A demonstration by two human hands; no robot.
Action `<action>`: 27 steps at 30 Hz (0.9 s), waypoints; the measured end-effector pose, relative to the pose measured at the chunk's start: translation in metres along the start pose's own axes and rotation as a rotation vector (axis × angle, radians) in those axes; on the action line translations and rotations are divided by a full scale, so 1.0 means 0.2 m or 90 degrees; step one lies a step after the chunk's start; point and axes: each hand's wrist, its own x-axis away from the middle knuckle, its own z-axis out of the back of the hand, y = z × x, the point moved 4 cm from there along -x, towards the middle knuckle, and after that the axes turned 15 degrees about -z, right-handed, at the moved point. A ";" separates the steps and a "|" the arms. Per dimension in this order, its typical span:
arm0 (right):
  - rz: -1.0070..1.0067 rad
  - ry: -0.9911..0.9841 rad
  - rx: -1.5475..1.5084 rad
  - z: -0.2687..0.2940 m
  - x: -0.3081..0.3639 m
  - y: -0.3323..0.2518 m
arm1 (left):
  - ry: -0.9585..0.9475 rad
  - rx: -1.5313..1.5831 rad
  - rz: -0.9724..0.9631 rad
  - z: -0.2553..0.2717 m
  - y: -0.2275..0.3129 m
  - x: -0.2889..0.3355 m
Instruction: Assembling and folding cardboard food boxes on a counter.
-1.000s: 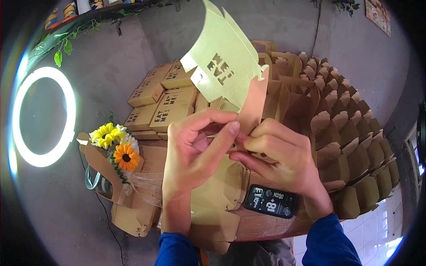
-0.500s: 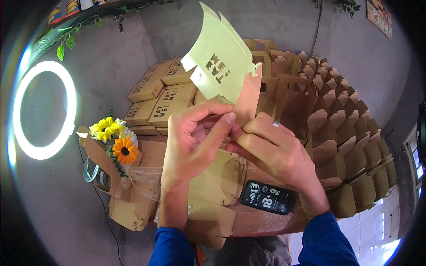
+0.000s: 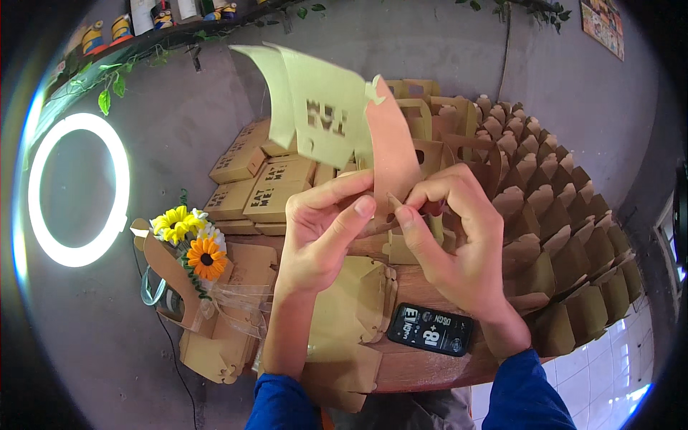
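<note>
Over the table (image 3: 412,284), both hands busy with one box

Left hand (image 3: 317,240) holds the box (image 3: 358,122) low down, between thumb and fingers; right hand (image 3: 462,233) pinches its near end, thumb against forefinger. The box is up off the table, panels spread upward, in front of closed boxes (image 3: 283,190). Below the hands lies a phone (image 3: 430,330) (black, with white print). Open boxes (image 3: 559,247) stand in rows at right; flowers (image 3: 206,259) at left.

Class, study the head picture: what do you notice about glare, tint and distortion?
Head view: the ring light is blown out to white; head view: the held cardboard looks greenish on one panel, pinkish on another; head view: the table appears curved along its front.
</note>
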 end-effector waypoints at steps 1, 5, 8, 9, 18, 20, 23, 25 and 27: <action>-0.004 0.002 0.002 0.01 0.00 -0.01 | -0.001 0.003 0.004 0.00 0.00 -0.01; -0.054 -0.085 -0.130 0.02 0.00 -0.02 | -0.104 0.000 -0.045 0.02 0.00 -0.02; -0.084 -0.124 -0.191 0.03 0.00 0.00 | -0.153 -0.002 -0.076 0.00 -0.03 -0.03; -0.107 -0.135 -0.221 0.03 0.00 0.01 | -0.164 -0.010 -0.078 -0.01 -0.04 -0.04; -0.121 -0.149 -0.168 0.07 0.02 -0.05 | -0.145 -0.071 -0.096 -0.10 0.05 -0.02; -0.108 -0.138 -0.147 0.07 0.02 -0.05 | -0.124 -0.110 -0.112 -0.12 0.07 0.00; -0.078 -0.118 -0.099 0.07 0.03 -0.05 | -0.105 -0.146 -0.127 -0.11 0.07 0.00; -0.060 -0.110 -0.075 0.07 0.03 -0.07 | -0.105 -0.147 -0.126 -0.11 0.07 0.00; -0.061 -0.105 -0.064 0.07 0.04 -0.10 | -0.086 -0.094 -0.116 -0.12 0.08 0.00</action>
